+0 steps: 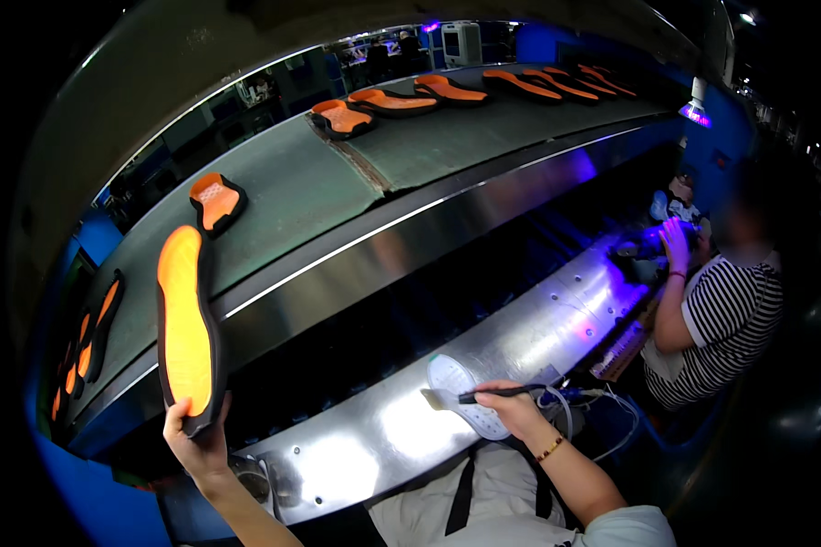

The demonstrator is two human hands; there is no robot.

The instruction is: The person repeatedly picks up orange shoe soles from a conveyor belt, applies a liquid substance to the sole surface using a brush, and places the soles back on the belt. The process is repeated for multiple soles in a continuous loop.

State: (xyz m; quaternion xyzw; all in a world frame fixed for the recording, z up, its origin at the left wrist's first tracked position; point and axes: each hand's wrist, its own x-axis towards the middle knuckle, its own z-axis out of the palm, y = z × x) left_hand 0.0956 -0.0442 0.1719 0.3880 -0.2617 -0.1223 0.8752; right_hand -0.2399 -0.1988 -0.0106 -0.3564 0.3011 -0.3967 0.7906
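My left hand (pixel 197 448) grips the heel end of a shoe sole (pixel 185 305), black around the edge with a bright yellow-orange inside face. The sole stands nearly upright, raised in front of the conveyor belt. My right hand (pixel 513 412) is closed around a brush (pixel 466 398) with a dark handle and pale, flat bristles. Directly below the brush, a white sole-shaped piece (pixel 452 372) with small dots lies on the shiny metal ledge (pixel 520 337). The brush and hand cover part of it, and whether the bristles touch it I cannot tell.
A green conveyor belt (pixel 274 214) carries several black-and-orange soles (pixel 392 102). A dark gap runs between belt and ledge. A cup-like container (pixel 254 479) stands by my left forearm. To the right, a person in a striped shirt (pixel 716 310) works under purple light; pale cables (pixel 618 415) hang nearby.
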